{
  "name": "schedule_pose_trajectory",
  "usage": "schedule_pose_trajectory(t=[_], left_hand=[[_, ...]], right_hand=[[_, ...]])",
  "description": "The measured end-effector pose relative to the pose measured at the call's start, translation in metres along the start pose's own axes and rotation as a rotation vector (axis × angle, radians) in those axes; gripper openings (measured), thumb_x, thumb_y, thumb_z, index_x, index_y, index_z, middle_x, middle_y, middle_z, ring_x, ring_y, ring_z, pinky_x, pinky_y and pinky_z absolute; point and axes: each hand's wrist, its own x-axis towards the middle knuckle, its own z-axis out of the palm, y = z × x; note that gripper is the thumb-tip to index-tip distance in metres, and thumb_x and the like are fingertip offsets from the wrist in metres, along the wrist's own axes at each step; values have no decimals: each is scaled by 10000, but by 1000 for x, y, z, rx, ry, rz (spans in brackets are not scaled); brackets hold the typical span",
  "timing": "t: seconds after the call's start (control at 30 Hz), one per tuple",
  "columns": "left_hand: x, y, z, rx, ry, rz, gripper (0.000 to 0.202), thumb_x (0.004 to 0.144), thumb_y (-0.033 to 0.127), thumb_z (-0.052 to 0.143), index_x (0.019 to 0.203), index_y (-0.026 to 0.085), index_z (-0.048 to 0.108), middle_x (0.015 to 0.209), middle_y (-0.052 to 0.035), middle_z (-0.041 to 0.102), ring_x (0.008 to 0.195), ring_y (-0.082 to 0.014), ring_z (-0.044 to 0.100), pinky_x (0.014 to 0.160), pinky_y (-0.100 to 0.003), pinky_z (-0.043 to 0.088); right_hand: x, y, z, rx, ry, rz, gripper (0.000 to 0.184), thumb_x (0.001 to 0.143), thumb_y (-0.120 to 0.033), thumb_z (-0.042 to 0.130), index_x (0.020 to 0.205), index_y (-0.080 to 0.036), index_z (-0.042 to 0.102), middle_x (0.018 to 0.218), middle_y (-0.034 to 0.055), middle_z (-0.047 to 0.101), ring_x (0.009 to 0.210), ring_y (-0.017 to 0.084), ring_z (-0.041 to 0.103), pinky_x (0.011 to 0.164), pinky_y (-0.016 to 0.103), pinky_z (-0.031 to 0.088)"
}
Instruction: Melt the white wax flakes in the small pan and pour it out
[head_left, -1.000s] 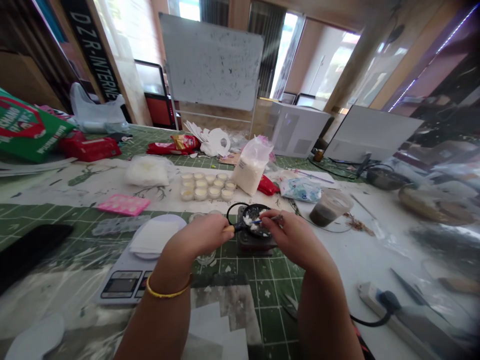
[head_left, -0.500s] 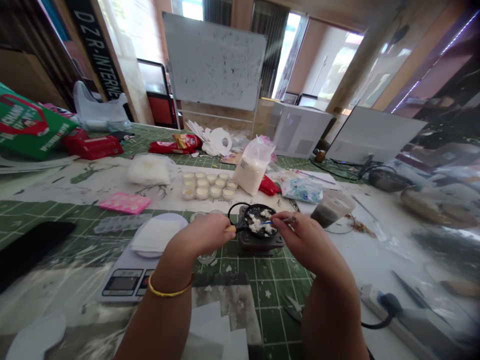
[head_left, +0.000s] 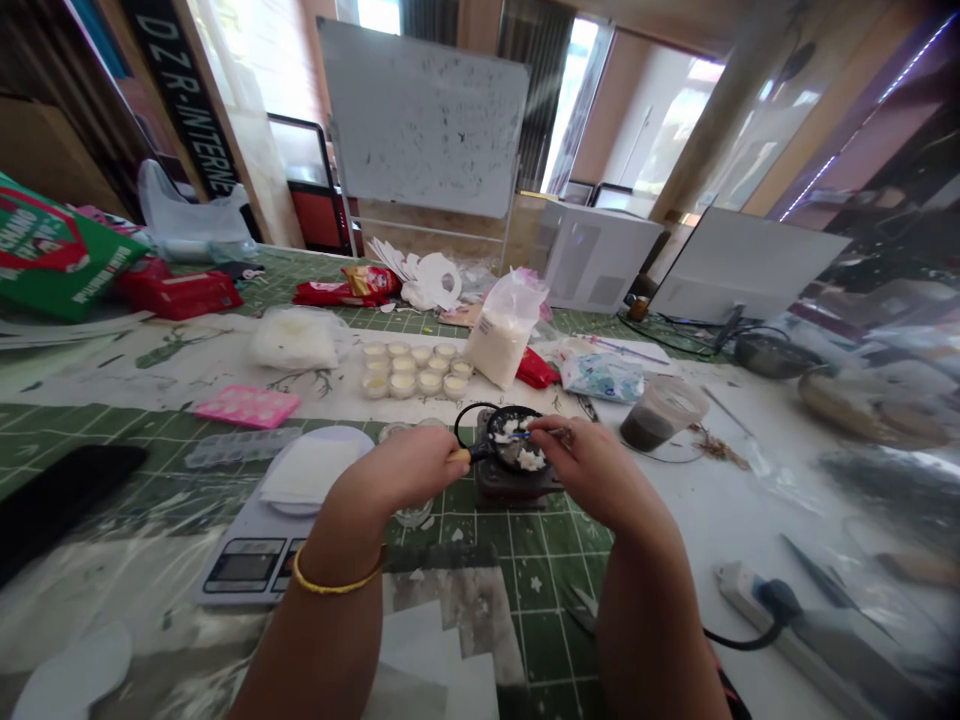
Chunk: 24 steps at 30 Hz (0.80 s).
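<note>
My left hand (head_left: 416, 465) is closed round the handle of a small black frying pan (head_left: 495, 456), which sits on a small dark hot plate (head_left: 517, 490). White lumps (head_left: 531, 460) lie in the pan, some near its far edge and some near its front. In my right hand (head_left: 589, 465) is a thin blue stick (head_left: 519, 436), pinched between the fingers, its tip among the lumps. Its exact kind is too small to tell. Behind the pan stand several small cups with pale filling (head_left: 403, 383) and a bag of white granules (head_left: 499, 335).
Left of my left arm is a kitchen scale (head_left: 244, 570) with white sheets on it. Beyond it lie a pink mould (head_left: 247, 405) and a clear tray (head_left: 240, 447). A tub of dark stuff (head_left: 652, 425) stands right, scissors (head_left: 581, 610) and a power strip (head_left: 750, 600) nearer.
My right hand has moved slightly left and inward, taking the stick's tip across the pan. The white lumps have shifted, leaving more dark pan bare. My left hand keeps its hold on the handle.
</note>
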Motion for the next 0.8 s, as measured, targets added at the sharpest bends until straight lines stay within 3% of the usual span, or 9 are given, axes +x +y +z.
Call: schedule_pose_trajectory(t=[0.2, 0.4, 0.6, 0.7, 0.8], left_hand=[[0, 1, -2, -13, -5, -16, 321, 778, 413, 364, 610, 173, 495, 708, -49, 601, 614, -154, 533, 527, -264, 315], [0, 0, -1, -2, 1, -16, 345, 778, 432, 363, 604, 169, 504, 676, -39, 592, 576, -135, 511, 503, -254, 294], [1, -1, 0, 0, 15, -3, 335, 779, 420, 356, 595, 173, 489, 671, -39, 588, 582, -142, 511, 503, -257, 288], [0, 0, 0, -7, 10, -23, 339, 780, 425, 356, 595, 174, 488, 658, -38, 585, 577, -145, 512, 505, -256, 294], [0, 0, 0, -4, 4, -22, 342, 776, 432, 366, 597, 173, 498, 658, -37, 584, 580, -144, 515, 506, -254, 295]], right_hand=[[5, 14, -4, -74, 184, 175, 298, 869, -365, 392, 920, -211, 642, 827, 48, 684, 803, 212, 605, 687, 291, 387], [6, 8, 0, 26, -1, 77, 287, 875, -353, 386, 909, -217, 636, 861, 27, 679, 825, 181, 603, 718, 272, 395], [-2, 1, -5, 72, -21, 60, 300, 866, -376, 393, 803, -208, 634, 802, 21, 677, 781, 174, 608, 698, 272, 402], [3, 2, -1, 119, -45, 13, 283, 867, -361, 398, 898, -224, 644, 841, 15, 680, 796, 166, 610, 705, 263, 407], [6, 6, 1, 36, 1, 71, 286, 868, -348, 398, 938, -219, 643, 845, 31, 679, 817, 184, 605, 711, 277, 404]])
